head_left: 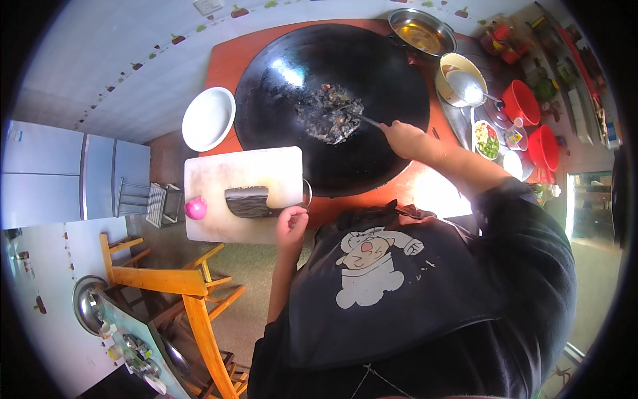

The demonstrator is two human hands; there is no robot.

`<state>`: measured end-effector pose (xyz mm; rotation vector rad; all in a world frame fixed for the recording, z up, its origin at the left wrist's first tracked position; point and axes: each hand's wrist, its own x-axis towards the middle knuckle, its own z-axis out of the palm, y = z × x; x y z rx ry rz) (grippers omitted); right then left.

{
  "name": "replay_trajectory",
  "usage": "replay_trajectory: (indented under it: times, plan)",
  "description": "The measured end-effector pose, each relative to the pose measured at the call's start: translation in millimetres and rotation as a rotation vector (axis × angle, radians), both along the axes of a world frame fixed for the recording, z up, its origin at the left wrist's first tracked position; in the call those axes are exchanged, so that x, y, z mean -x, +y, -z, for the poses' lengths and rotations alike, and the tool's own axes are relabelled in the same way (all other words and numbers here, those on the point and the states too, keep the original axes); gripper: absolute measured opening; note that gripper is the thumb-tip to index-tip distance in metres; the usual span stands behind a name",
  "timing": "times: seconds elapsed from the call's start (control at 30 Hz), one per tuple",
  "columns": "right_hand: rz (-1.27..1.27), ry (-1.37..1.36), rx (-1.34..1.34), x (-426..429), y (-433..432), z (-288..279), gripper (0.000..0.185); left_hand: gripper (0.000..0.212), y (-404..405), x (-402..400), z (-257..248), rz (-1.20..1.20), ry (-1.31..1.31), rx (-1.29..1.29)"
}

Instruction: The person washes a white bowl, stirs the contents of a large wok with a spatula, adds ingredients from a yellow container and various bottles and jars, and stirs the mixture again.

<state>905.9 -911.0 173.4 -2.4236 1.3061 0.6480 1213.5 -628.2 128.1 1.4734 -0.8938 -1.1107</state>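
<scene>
My right hand point(402, 139) grips the dark handle of a cooking utensil point(368, 119), probably a spatula. Its far end is lost in a heap of dark, glossy chopped food point(331, 117) with red bits, at the bottom of a big black wok point(394, 85). My left hand point(292, 224) has curled fingers and is at the right edge of a white cutting board point(214, 174), by the handle end of a cleaver point(247, 202). Whether it touches that handle is unclear. The cleaver lies flat, its blade dark and wet-looking. Near the board's left edge sits a peeled purple onion point(195, 208).
Left of the wok is a white bowl point(208, 119). A metal basin of yellowish liquid point(421, 35), a cream pot with a ladle point(461, 82), a dish of chopped vegetables point(487, 139) and red containers point(521, 103) line the right. Wooden stools point(159, 279) stand lower left.
</scene>
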Motion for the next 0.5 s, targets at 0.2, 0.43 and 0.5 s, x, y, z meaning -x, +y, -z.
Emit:
replay_trajectory:
  times: [0.2, 0.43, 0.5]
  plan:
    - [-0.030, -0.204, 0.112, 2, -25, -6, 0.038, 0.012, -1, -8, -15, -0.052, 0.046, -0.065]
    - [0.198, -0.120, 0.099, -40, -40, 54, 0.051, 0.013, -17, 5, -9, 0.060, 0.078, -0.009]
    - [0.197, -0.138, 0.088, -34, -35, 64, 0.054, 0.013, -14, 5, -15, 0.068, 0.060, -0.021]
